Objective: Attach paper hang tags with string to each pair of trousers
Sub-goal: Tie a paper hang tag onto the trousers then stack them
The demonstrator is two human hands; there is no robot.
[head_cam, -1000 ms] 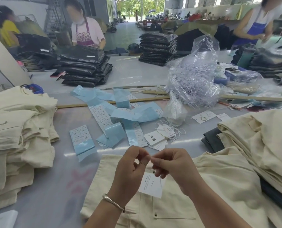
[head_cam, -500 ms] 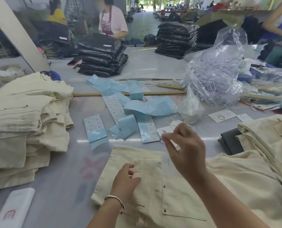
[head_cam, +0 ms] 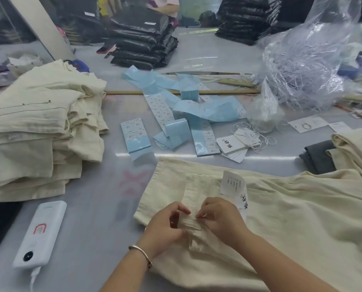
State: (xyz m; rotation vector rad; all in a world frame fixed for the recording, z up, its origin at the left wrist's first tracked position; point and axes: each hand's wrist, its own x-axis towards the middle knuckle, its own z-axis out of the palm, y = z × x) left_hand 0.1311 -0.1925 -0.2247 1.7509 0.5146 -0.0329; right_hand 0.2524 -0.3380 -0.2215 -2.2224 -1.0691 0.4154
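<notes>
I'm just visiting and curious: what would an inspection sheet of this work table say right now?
Surface: grey table, shiny, crowded.
Job's things: cream trousers lying flat; a hang tag beside the hands; spare tags with strings behind.
Clutter: blue sticker strips, stacked cream trousers at left, clear bag of plastic strands, black packed bundles.
Hands: left hand and right hand both pinch a belt loop.
Cables: white cable from a white power bank.
Surroundings: another worker across the table.
</notes>
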